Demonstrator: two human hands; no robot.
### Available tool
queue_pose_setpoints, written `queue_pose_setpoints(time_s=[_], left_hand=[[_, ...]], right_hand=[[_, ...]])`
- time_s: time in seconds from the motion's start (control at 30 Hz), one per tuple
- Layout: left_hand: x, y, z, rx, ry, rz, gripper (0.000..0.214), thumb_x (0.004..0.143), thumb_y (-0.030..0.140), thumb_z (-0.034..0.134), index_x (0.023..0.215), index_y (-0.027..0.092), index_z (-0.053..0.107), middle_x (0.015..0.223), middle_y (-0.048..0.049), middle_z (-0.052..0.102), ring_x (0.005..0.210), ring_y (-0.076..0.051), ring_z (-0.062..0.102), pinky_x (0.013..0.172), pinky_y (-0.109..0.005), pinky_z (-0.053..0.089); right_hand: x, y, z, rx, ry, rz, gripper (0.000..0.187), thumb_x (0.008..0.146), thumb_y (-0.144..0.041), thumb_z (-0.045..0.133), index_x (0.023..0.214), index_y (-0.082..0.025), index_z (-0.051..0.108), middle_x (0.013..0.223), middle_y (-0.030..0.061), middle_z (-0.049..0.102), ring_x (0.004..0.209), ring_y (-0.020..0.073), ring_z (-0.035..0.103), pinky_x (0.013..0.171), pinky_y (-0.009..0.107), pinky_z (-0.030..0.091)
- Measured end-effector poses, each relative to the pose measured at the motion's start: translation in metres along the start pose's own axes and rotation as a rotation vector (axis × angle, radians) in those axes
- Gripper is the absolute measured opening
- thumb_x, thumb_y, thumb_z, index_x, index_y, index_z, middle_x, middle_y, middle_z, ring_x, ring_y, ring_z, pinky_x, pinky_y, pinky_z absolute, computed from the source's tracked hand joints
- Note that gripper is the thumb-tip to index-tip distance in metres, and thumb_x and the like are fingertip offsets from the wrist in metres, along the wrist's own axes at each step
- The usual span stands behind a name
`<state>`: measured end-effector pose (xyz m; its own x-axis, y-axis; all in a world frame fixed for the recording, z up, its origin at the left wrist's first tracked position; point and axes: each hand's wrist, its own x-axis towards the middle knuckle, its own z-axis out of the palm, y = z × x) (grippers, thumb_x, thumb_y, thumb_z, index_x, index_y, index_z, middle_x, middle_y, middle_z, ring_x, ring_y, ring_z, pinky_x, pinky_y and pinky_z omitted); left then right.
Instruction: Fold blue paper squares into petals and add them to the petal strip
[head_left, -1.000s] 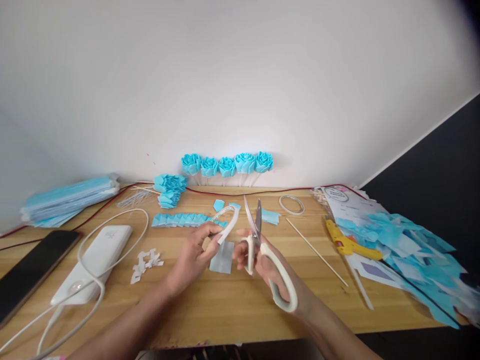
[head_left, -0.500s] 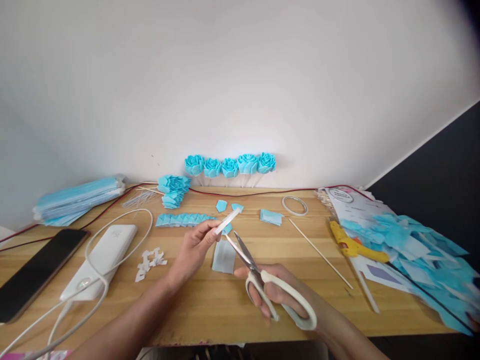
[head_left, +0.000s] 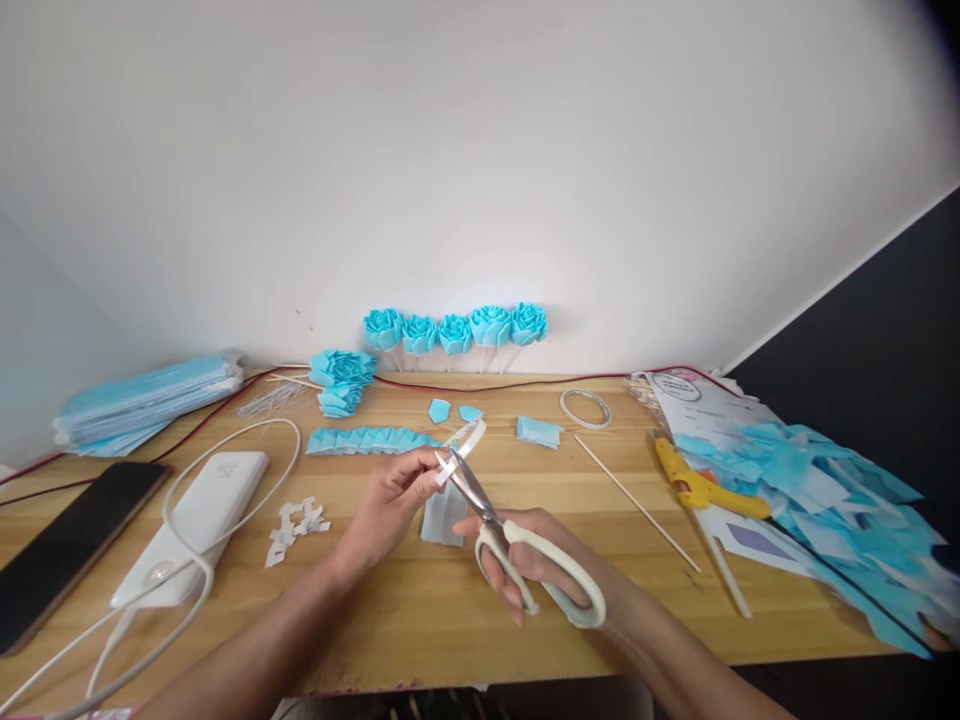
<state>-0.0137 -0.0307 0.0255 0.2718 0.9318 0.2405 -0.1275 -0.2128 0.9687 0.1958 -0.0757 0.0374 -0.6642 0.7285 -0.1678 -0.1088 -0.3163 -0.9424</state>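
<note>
My left hand pinches a narrow white strip and holds it up over the wooden table. My right hand grips white-handled scissors, fingers through the loops. The scissor blades point up and left and straddle the strip close to my left fingertips. A pale blue paper piece lies flat on the table just under both hands.
A row of blue paper flowers leans on the wall. Folded blue petals, white scraps, a power bank with cable, a phone, a tape ring, a skewer, a yellow glue gun and blue offcuts surround them.
The scissors swung from upright down to my right, then came back up and left onto the strip. My left hand kept holding the strip and lowered slightly.
</note>
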Motion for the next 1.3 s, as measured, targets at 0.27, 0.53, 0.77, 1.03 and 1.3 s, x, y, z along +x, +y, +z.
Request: queue_pose_setpoints(time_s=[0.27, 0.53, 0.77, 1.03, 1.3], left_hand=[[0.000, 0.004, 0.000, -0.018, -0.028, 0.000, 0.027, 0.083, 0.040, 0.063, 0.076, 0.014, 0.064, 0.073, -0.0022, 0.058, 0.071, -0.014, 0.052, 0.068, -0.024, 0.041], [0.001, 0.004, 0.000, 0.001, -0.040, 0.032, 0.024, 0.085, 0.036, 0.062, 0.073, 0.015, 0.064, 0.073, -0.0024, 0.059, 0.071, -0.014, 0.052, 0.068, -0.023, 0.042], [-0.002, 0.008, -0.002, 0.023, -0.116, 0.005, 0.016, 0.089, 0.029, 0.057, 0.087, 0.018, 0.068, 0.083, -0.0039, 0.063, 0.079, -0.016, 0.055, 0.074, -0.025, 0.043], [-0.002, -0.001, -0.004, 0.074, 0.034, -0.094, 0.018, 0.085, 0.034, 0.061, 0.087, 0.017, 0.067, 0.074, -0.0004, 0.054, 0.072, -0.013, 0.046, 0.067, -0.023, 0.037], [0.002, -0.003, -0.004, -0.086, 0.181, -0.069, 0.026, 0.082, 0.032, 0.064, 0.063, 0.016, 0.056, 0.061, 0.0033, 0.041, 0.061, -0.011, 0.033, 0.059, -0.023, 0.027]], right_hand=[[0.010, -0.002, -0.001, 0.052, -0.091, -0.096, 0.058, 0.077, -0.059, 0.062, 0.113, -0.014, 0.063, 0.066, -0.0004, 0.051, 0.049, 0.0071, 0.045, 0.044, 0.020, 0.045], [0.006, 0.006, 0.005, 0.145, -0.036, -0.089, 0.052, 0.081, -0.057, 0.059, 0.105, -0.011, 0.065, 0.055, -0.0042, 0.047, 0.035, 0.0031, 0.035, 0.033, 0.016, 0.032], [0.001, 0.002, 0.004, 0.087, 0.017, -0.044, 0.058, 0.077, -0.062, 0.059, 0.103, -0.010, 0.064, 0.053, -0.0055, 0.046, 0.032, 0.0023, 0.032, 0.031, 0.016, 0.025], [0.000, -0.007, 0.035, -0.650, 0.110, -0.122, 0.027, 0.070, -0.026, 0.069, 0.095, -0.017, 0.070, 0.063, -0.0034, 0.059, 0.052, 0.0075, 0.046, 0.051, 0.019, 0.036], [-0.015, -0.007, 0.015, -0.614, -0.035, 0.011, 0.036, 0.079, -0.032, 0.062, 0.113, -0.021, 0.060, 0.082, -0.0003, 0.059, 0.071, 0.0126, 0.050, 0.066, 0.023, 0.041]])
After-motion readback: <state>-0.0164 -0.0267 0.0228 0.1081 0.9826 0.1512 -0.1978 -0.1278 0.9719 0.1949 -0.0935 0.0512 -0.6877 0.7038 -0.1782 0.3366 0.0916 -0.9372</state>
